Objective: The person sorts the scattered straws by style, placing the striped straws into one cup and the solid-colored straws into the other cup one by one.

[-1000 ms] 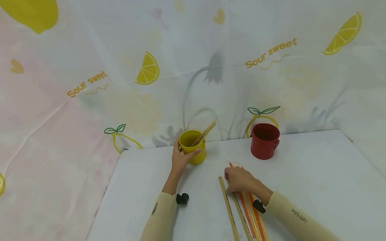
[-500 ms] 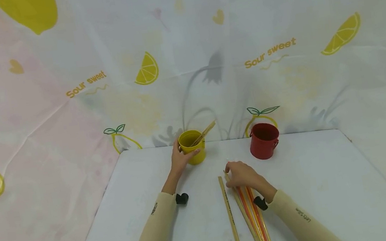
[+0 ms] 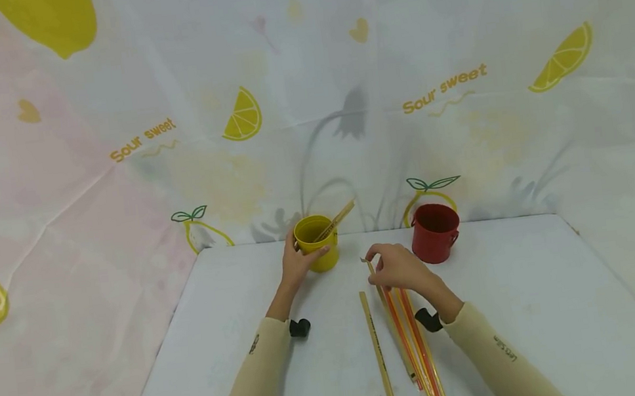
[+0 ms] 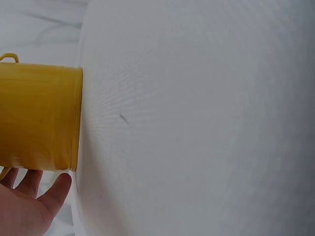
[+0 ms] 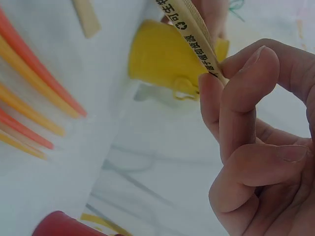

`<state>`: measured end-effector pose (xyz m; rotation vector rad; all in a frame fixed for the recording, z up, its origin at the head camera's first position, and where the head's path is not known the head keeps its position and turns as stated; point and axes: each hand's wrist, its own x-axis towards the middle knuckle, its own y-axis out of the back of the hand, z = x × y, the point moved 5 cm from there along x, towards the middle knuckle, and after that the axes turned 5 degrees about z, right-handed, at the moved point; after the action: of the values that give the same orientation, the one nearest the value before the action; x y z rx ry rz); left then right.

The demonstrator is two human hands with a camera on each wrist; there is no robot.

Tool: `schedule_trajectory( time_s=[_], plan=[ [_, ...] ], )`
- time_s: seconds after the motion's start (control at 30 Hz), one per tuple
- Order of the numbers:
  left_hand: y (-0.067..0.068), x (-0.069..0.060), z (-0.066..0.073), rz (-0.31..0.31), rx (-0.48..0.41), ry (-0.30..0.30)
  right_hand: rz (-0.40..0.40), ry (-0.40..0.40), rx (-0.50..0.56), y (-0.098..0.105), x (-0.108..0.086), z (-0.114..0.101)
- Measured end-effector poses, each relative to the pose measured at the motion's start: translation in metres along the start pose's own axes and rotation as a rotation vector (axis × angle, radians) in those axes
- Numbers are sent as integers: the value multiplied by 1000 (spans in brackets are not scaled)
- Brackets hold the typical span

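My left hand (image 3: 297,263) holds the small yellow bucket (image 3: 325,261) by its left side, thumb across the front. Out of this bucket leans at least one paper-wrapped straw (image 3: 344,212). Close by the coloured straws, my right hand (image 3: 400,269) pinches another paper-wrapped straw (image 5: 189,34) near its far end, between thumb and fingertips. That straw slants down toward the front of the table. In the left wrist view, fingers (image 4: 56,194) rest beside the bucket's wall. A third wrapped straw (image 3: 379,355) lies alone on the white table.
Several orange and yellow straws (image 3: 422,350) lie bunched beneath and in front of my right hand. A red bucket (image 3: 433,244) stands behind them at the right. A lemon-print cloth (image 3: 305,94) rises along the table's back edge.
My right hand has moved away from me, toward the back of the table, drawing the wrapped straw up and away from the bunch. My left hand and the yellow bucket have stayed still.
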<state>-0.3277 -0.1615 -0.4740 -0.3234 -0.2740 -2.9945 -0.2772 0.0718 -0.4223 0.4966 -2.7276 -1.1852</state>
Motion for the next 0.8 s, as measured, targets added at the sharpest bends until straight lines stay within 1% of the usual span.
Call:
schedule_trajectory(
  time_s=[0.1, 0.3, 0.43, 0.53, 0.63, 0.8],
  plan=[
    [0, 0, -1, 2, -2, -3, 29, 38, 28, 11, 1, -8],
    [0, 1, -1, 5, -11, 5, 88, 69, 59, 29, 5, -20],
    [0, 1, -2, 10, -7, 9, 160, 94, 73, 41, 7, -30],
    [0, 2, -1, 10, -7, -5, 216, 125, 104, 49, 9, -37],
    [0, 2, -1, 6, -12, -10, 261, 160, 148, 54, 10, -43],
    [-1, 2, -3, 4, -16, 7, 333, 221, 200, 59, 12, -52]
  ],
)
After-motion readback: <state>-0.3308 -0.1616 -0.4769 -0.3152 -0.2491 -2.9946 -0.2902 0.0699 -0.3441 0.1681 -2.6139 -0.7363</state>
